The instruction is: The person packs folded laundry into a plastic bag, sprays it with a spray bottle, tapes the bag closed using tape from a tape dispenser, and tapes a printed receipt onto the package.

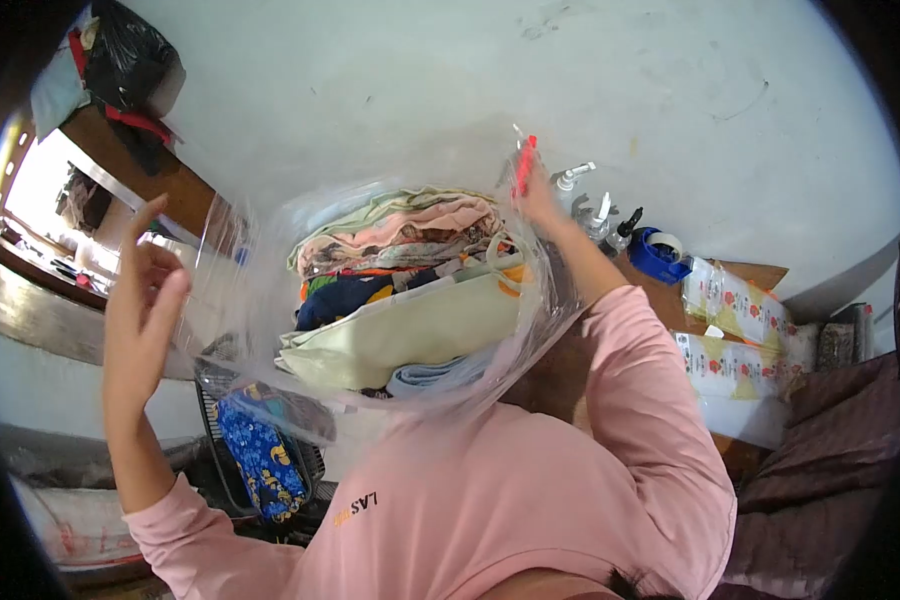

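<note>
A clear plastic bag (270, 340) with a wide open mouth holds a stack of folded cloths (410, 290) in green, pink, dark blue and pale green. On the left, my left hand (150, 290) is raised beside the bag's edge, its fingers apart and nothing in its grasp. At the upper right of the bag, my right hand (537, 195) is closed around a red-handled tool (526, 165) with a pale tip pointing up. What kind of tool it is I cannot make out.
Spray bottles (598, 218) and a blue tape dispenser (660, 257) stand on the right, near floral packs (735, 310). A black basket (220, 440) with a blue patterned cloth (260, 455) sits lower left. A mirror (60, 210) and a black bag (135, 60) are at left.
</note>
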A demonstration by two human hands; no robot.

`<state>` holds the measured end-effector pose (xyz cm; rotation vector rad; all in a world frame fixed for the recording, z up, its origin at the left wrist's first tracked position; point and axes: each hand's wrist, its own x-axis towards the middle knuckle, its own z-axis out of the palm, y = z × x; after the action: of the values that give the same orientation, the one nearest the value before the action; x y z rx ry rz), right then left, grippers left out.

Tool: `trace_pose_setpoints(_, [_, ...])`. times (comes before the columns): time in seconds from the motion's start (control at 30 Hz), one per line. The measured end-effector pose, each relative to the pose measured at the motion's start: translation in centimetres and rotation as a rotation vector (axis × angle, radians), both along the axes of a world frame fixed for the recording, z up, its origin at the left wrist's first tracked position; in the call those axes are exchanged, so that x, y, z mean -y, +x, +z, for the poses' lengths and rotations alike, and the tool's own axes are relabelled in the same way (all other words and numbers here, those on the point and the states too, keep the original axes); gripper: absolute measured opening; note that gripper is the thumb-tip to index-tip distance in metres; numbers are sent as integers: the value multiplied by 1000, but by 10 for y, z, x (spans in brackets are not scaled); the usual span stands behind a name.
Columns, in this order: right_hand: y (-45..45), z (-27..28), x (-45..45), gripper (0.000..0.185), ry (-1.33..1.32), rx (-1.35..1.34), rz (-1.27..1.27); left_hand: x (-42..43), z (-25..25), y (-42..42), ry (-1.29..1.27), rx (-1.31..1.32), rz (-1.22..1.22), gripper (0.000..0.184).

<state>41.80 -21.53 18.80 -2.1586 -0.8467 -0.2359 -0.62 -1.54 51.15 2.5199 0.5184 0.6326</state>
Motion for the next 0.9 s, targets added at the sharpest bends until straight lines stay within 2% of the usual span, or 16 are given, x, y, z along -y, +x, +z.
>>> trace_pose_setpoints(0.07, [0, 25, 30, 117, -299, -20, 8, 10, 2, 9, 19, -182, -26, 61])
trace_pose_setpoints(0.1, [-13, 59, 44, 110, -323, -99, -10, 15, 3, 12, 27, -272, -41, 65])
trace_pose_setpoints(0.17, [-30, 115, 62, 100, -36, -189, 56, 21, 1, 16, -24, -270, -93, 67])
trace_pose_setpoints(0.23, [-60, 185, 71, 91, 168, -319, 247, 19, 2, 18, -101, -216, -154, 67])
trace_pose_setpoints(0.33, [-130, 269, 63, 61, 131, -430, 434, 3, 6, 19, -155, -221, -207, 65])
trace_pose_setpoints(0.37, [-140, 270, 54, 54, -73, -213, 428, 3, 6, 18, -125, -187, -220, 54])
trace_pose_setpoints(0.43, [-155, 275, 39, 42, -468, 239, 399, -2, 10, 16, -66, -197, -167, 46])
trace_pose_setpoints(0.5, [-140, 288, 35, 34, -559, 303, 438, -13, 15, 7, -56, -177, -99, 27])
trace_pose_setpoints(0.53, [-132, 297, 38, 30, -607, 336, 456, -27, 16, -1, -30, -142, -76, 25])
trace_pose_setpoints(0.6, [-131, 336, 62, 40, -524, -29, 374, -59, 14, -18, 20, -78, -32, 19])
trace_pose_setpoints(0.63, [-125, 343, 80, 32, -397, 31, 382, -62, 18, -29, 69, 66, -7, 14])
trace_pose_setpoints(0.67, [-123, 349, 91, 24, -271, 88, 388, -64, 25, -41, 78, 112, -25, 20])
trace_pose_setpoints(0.73, [-159, 365, 101, 28, -151, 144, 597, -28, 26, -55, 122, 183, -148, 32])
trace_pose_setpoints(0.8, [-202, 357, 98, 29, -315, 259, 762, 16, 21, -50, 248, 118, -499, 45])
trace_pose_setpoints(0.87, [-214, 348, 91, 29, -490, 412, 823, 41, 5, -37, 548, -56, -638, 52])
trace_pose_setpoints(0.9, [-211, 335, 87, 29, -585, 506, 798, 46, -6, -28, 622, -50, -582, 49])
